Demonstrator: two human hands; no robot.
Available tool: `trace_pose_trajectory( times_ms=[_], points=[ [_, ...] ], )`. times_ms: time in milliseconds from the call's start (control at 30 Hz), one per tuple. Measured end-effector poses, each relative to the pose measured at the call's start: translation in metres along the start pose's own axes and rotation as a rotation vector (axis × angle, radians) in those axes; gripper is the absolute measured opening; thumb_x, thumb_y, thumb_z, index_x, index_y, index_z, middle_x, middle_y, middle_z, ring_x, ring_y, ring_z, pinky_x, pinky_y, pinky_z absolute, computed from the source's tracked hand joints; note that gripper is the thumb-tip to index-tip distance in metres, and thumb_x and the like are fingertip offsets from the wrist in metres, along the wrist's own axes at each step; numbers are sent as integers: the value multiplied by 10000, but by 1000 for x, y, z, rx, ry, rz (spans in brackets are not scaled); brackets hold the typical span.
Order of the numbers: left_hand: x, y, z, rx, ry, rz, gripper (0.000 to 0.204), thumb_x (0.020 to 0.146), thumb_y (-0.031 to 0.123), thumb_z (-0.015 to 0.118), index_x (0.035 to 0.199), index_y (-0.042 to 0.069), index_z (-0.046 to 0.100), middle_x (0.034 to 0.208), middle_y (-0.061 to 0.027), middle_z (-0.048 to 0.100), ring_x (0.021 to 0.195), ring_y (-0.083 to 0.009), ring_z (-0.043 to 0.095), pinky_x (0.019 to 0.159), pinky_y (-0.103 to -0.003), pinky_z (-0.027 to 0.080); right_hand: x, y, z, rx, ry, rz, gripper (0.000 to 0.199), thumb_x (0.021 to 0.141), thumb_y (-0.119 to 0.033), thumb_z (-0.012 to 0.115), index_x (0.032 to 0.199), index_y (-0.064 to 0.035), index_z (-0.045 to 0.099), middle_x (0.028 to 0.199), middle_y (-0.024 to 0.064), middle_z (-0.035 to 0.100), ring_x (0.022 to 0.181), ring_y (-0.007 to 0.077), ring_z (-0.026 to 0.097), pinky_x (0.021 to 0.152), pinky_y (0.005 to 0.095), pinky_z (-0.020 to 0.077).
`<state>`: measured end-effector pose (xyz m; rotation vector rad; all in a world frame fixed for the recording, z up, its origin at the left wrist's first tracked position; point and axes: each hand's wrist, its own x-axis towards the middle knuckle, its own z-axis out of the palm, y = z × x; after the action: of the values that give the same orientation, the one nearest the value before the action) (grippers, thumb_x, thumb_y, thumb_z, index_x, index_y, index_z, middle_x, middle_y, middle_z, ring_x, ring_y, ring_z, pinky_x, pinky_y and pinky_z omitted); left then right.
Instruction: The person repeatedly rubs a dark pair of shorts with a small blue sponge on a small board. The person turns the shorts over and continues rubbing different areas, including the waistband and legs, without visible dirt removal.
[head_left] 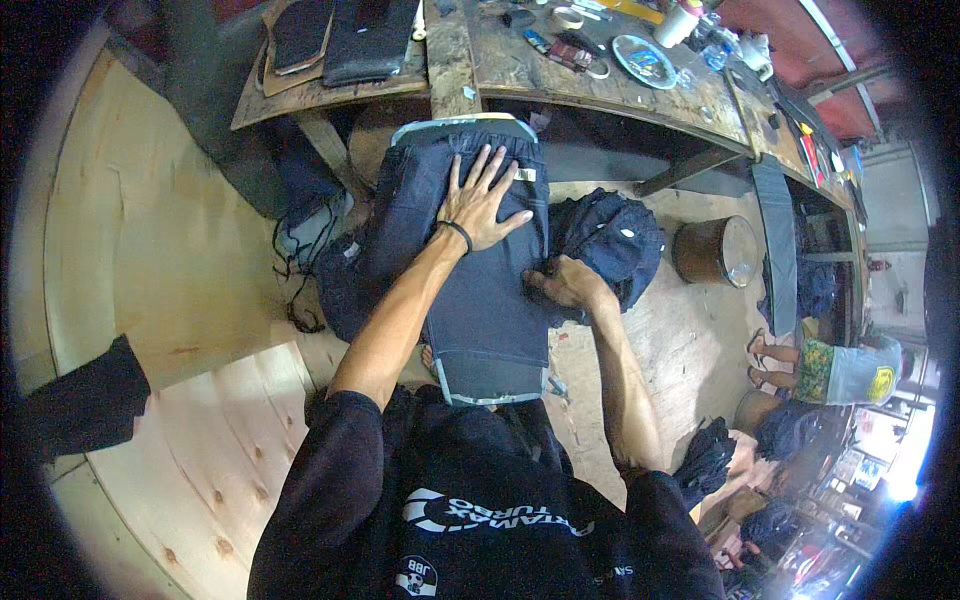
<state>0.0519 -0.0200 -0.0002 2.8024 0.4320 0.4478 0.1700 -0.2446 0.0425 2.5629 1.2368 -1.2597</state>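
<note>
A dark navy garment with a gathered waistband, which looks like a pair of trousers or shorts (483,295), is drawn over a narrow board (515,126) whose pale blue edges show at both ends. My left hand (482,208) lies flat on the upper part of the garment, fingers spread, beside a small white label (525,175). At the board's right side my right hand (572,284) is closed on the garment's edge, thumb and fingers bunched in the cloth. Below the hands the fabric lies mostly smooth.
Beyond the board stands a worn wooden workbench (510,75) with tape rolls, a round dish (645,62) and bottles. A pile of dark garments (608,245) sits to the right, near a round drum-shaped stool (715,250). Plywood sheets (150,230) are at the left. Another person (835,374) stands far right.
</note>
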Motion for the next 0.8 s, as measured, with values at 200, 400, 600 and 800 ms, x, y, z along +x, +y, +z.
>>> trace_pose_trajectory(
  times_ms=[200, 400, 600, 800],
  points=[
    [9, 46, -60, 128, -725, 4, 821, 1004, 760, 525, 1271, 27, 778, 1298, -229, 756, 1304, -383, 674, 1203, -544, 426, 5, 1, 3, 156, 72, 154, 794, 1003, -642, 638, 1288, 98, 674, 1253, 365, 713, 1243, 490, 691, 1045, 532, 565],
    [44, 52, -65, 714, -708, 67, 648, 1083, 567, 485, 1455, 75, 683, 1479, -88, 683, 1437, -245, 585, 1276, -783, -45, -11, -13, 1, 195, 355, 183, 781, 995, -653, 645, 1229, 90, 710, 1184, 360, 739, 1197, 484, 719, 1005, 565, 576],
    [6, 23, -30, 222, 64, 244, 273, 983, 162, 646, 1224, 91, 751, 1169, -43, 739, 1200, -209, 694, 1295, -687, 280, -63, -53, 25, 348, 925, -107, 655, 986, -584, 731, 1130, 54, 764, 959, 316, 755, 956, 446, 772, 809, 524, 597],
    [-26, -21, -14, -45, 87, -261, 1043, 873, 553, 814, 1710, 143, 346, 1754, -215, 328, 1650, -382, 270, 1315, -678, 163, -94, -85, 87, -90, 800, -797, 685, 842, -521, 869, 1330, -64, 720, 1054, 141, 677, 979, 333, 619, 792, 444, 531]
  ],
)
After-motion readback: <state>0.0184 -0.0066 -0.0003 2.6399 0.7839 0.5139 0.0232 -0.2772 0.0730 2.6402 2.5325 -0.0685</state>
